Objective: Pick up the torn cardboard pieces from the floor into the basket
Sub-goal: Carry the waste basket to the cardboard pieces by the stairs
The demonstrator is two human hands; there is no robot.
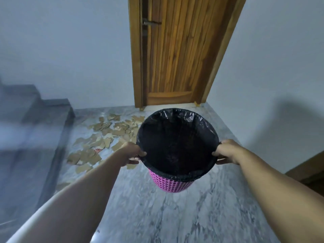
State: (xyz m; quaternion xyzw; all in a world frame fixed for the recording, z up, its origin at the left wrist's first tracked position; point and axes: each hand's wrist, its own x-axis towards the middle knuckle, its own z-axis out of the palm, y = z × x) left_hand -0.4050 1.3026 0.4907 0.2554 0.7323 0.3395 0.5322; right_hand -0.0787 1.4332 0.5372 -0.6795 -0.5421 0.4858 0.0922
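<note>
Grey marble floor [175, 216], pale walls [78, 50], wooden door [175, 50], steps [35, 111]

Two bare forearms, no sleeves visible; bare left hand [132, 153], bare right hand [226, 152]; no rings, watch or gloves.

Pink perforated plastic basket [169, 184], crinkly glossy black liner [175, 137], matt brown cardboard pieces [98, 142], polished marble floor [166, 216], grained wooden door [175, 50].
</note>
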